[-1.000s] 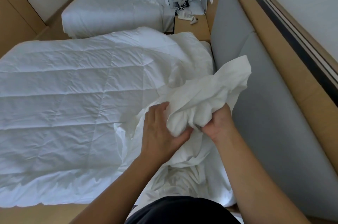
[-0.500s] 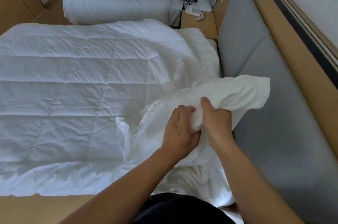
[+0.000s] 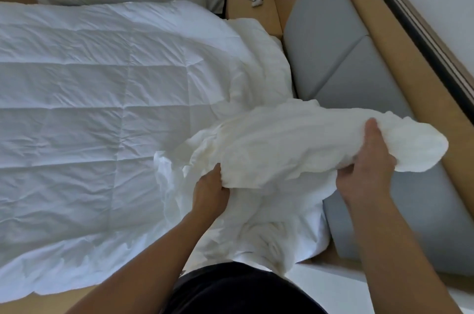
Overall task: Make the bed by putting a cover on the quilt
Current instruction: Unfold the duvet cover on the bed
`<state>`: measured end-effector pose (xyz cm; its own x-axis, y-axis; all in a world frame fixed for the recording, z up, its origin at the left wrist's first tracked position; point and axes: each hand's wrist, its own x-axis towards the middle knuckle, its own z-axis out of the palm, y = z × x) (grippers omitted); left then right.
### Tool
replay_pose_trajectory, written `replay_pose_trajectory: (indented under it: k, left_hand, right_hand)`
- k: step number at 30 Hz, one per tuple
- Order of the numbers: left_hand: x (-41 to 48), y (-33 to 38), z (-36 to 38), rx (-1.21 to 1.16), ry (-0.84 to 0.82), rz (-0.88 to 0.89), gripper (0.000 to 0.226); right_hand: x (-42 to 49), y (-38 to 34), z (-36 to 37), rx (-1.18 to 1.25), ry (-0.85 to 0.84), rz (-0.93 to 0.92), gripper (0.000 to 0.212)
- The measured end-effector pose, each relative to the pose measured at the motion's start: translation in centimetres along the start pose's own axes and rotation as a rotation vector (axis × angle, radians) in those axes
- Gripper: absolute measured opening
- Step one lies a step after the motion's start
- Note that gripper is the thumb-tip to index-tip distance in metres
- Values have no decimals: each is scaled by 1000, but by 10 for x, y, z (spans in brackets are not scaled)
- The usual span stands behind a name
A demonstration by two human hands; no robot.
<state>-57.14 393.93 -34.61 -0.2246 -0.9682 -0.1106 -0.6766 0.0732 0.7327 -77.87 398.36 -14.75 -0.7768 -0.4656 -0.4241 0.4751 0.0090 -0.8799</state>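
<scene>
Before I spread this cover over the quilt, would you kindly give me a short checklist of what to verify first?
1. Left hand grips the cover: ok.
2. Right hand grips the cover's far end: ok.
3. Quilt lies spread flat on the bed: ok.
4. Cover shaken out and ready to spread: not ok, it is a bunched roll.
5. Cover's opening found: cannot tell, folds hide it.
6. Quilt corner nearest the hands is free: cannot tell, the cover lies over it.
</scene>
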Motion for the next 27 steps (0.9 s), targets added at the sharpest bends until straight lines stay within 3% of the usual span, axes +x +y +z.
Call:
replay_pose_trajectory:
  k: [2,5,8,10,13,15,19,22,24,27]
  left_hand:
    - [10,18,-11,58,-36,92,19]
    - [19,48,-25,189,-95,193,26]
    - [18,66,-31,297,-152,273,41]
    - [12,66,-31,322,-165,347,38]
    - [7,48,-29,233,-64,413,40]
    - [7,26,-25,189,-10,380,53]
    - [-5,-29,-12,257,-38,178,75]
    - [-5,-39,-2,19,-31,35,53]
    - [0,-32,-1,-26,6,61,40]
    - [4,-27,-3,69,86,164,45]
  right_hand:
    - [-9,10,1,10,22,39,63]
    - [-30,60,2,-188,121,329,87]
    - [-45,99,20,-172,-177,688,84]
    - [-39,107,31,-126,-195,621,68]
    - [-24,115,42,-191,49,316,30]
    - [-23,118,45,-214,65,249,16]
    - [-21,119,46,-207,77,257,15]
    - [-19,119,46,-182,72,311,17]
    - [-19,118,44,-174,78,284,18]
    - [-17,116,41,-150,89,176,25]
